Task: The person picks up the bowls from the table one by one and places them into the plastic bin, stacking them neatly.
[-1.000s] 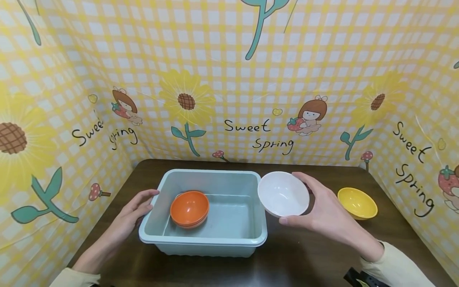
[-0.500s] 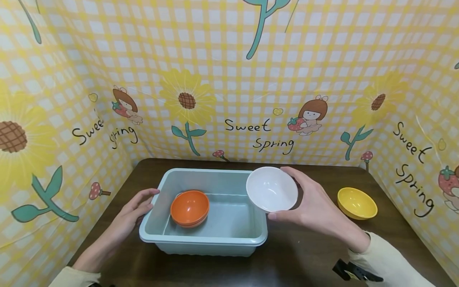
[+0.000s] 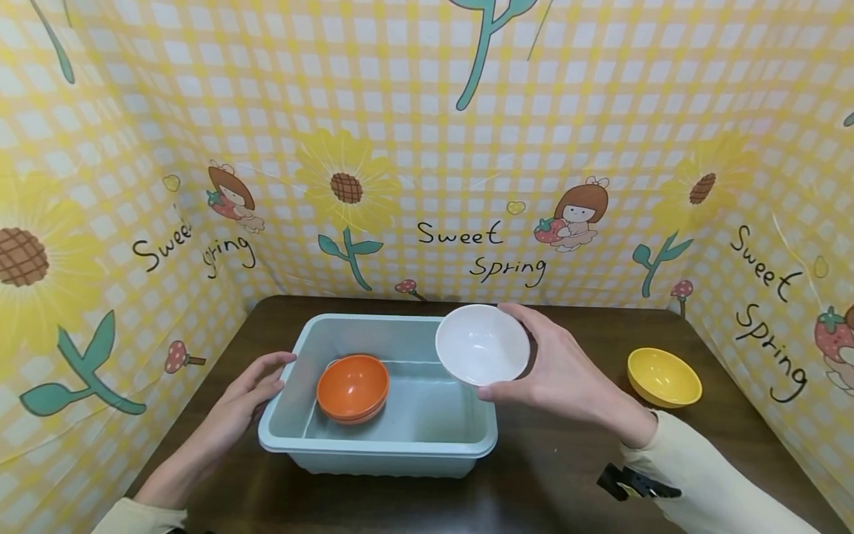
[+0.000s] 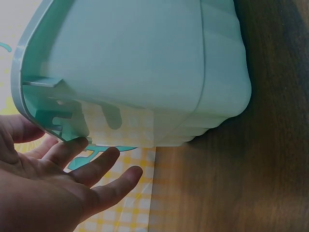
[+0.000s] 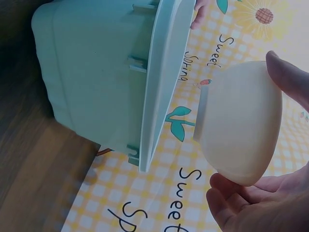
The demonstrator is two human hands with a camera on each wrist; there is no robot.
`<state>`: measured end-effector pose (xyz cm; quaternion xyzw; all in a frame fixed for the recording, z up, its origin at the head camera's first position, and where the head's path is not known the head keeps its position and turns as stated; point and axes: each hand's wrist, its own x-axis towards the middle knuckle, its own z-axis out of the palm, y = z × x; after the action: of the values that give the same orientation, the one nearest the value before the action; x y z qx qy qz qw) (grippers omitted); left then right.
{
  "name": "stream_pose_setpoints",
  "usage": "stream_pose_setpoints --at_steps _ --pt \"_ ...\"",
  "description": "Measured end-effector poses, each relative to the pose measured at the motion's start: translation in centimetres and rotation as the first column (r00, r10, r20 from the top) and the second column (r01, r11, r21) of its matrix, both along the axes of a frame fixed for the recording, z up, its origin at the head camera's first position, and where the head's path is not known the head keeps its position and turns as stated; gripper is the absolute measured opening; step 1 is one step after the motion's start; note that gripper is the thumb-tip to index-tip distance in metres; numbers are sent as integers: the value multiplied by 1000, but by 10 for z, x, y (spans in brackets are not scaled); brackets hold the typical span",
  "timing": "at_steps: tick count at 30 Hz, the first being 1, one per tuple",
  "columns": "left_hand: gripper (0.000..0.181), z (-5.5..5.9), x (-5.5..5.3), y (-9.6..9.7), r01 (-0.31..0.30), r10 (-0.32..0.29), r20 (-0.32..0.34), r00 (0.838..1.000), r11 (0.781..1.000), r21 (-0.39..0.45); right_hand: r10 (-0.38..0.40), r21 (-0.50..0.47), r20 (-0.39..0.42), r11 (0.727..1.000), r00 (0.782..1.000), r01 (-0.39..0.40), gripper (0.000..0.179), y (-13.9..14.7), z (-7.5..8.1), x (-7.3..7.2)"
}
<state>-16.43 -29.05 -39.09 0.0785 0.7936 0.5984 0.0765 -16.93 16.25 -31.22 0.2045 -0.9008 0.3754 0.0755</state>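
Observation:
My right hand point(image 3: 554, 371) grips a white bowl point(image 3: 482, 345) by its side, thumb and fingers spread across the rim. The bowl is held up over the right end of a pale blue-green plastic basin point(image 3: 373, 447), its hollow side facing the head camera. In the right wrist view the bowl point(image 5: 241, 123) shows its outside and foot, higher than the basin's rim. Inside the basin at the left sits an orange bowl point(image 3: 352, 386), stacked on another. My left hand point(image 3: 233, 400) touches the basin's left rim; in the left wrist view its fingers point(image 4: 104, 166) are loosely extended beside the rim.
A yellow bowl point(image 3: 664, 378) stands on the dark wooden table point(image 3: 547, 475) at the right, beyond my right forearm. A yellow checked cloth point(image 3: 414, 148) with sunflowers and lettering hangs at the back and both sides of the table.
My right hand has carried the white bowl leftward and slightly up, from beside the basin's right rim to over the basin. The left hand, basin, orange bowl and yellow bowl have stayed put.

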Motion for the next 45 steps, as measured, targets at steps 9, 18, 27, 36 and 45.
stream_pose_setpoints --at_steps 9,18,27,36,45 --pt "47 1 -2 0 -9 9 5 1000 1000 -30 36 -14 -4 999 999 -36 104 -14 2 -6" --pt "47 -1 1 0 11 -10 -14 1000 1000 20 45 -2 16 999 999 -45 108 -24 6 -13" --pt "46 -3 2 -1 20 -19 -22 1000 999 30 64 20 29 998 998 -65 105 -32 7 -20" --pt "46 -2 0 0 24 -23 -24 999 999 25 95 25 28 995 995 -95 104 -42 6 -29" --pt "47 -2 1 -1 30 -29 -26 999 999 32 143 23 30 989 989 -144 95 -55 4 -37"
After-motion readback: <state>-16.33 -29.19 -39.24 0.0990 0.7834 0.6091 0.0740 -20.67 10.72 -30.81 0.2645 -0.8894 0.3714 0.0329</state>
